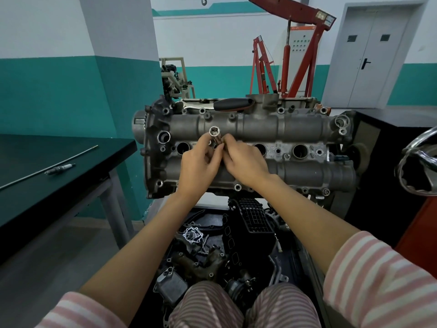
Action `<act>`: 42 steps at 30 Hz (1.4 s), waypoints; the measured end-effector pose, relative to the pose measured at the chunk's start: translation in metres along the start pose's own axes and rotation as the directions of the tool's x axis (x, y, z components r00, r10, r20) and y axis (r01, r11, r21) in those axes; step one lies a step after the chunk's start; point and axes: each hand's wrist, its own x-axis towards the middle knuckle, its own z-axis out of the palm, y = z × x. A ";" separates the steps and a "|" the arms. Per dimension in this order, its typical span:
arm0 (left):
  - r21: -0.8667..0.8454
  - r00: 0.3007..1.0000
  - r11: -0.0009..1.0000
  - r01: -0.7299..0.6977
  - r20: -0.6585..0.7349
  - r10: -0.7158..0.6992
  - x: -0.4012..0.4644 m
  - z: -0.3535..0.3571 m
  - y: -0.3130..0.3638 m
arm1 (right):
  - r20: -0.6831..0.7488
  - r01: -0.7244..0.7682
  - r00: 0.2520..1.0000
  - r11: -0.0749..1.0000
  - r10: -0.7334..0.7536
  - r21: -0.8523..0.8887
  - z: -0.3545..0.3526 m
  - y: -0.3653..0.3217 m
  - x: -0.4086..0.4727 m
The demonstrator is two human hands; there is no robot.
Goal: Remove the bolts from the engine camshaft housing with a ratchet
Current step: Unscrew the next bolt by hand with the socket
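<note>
Both forearms reached forward over the grey cast-metal camshaft housing. The left hand and right hand met at its middle, fingers curled, together pinching a short silver socket, its open end tilted up toward the camera. A black-handled ratchet lay along the housing's far edge.

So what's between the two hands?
In the head view, a silver socket sits between the left hand and the right hand; both pinch it, open end up, over the camshaft housing.
</note>
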 end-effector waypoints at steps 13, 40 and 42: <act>-0.035 0.999 0.998 0.051 -0.006 -0.051 0.000 0.002 -0.001 | 0.008 -0.045 0.999 0.999 0.045 0.025 -0.001 0.000 -0.001; -0.062 0.991 0.992 0.112 -0.067 -0.117 0.003 0.005 0.001 | -0.034 -0.065 0.997 0.995 0.067 0.078 0.000 -0.001 -0.002; -0.069 0.992 0.992 0.108 -0.064 -0.112 0.002 0.004 0.001 | -0.030 -0.068 0.997 0.995 0.070 0.069 0.000 -0.001 -0.002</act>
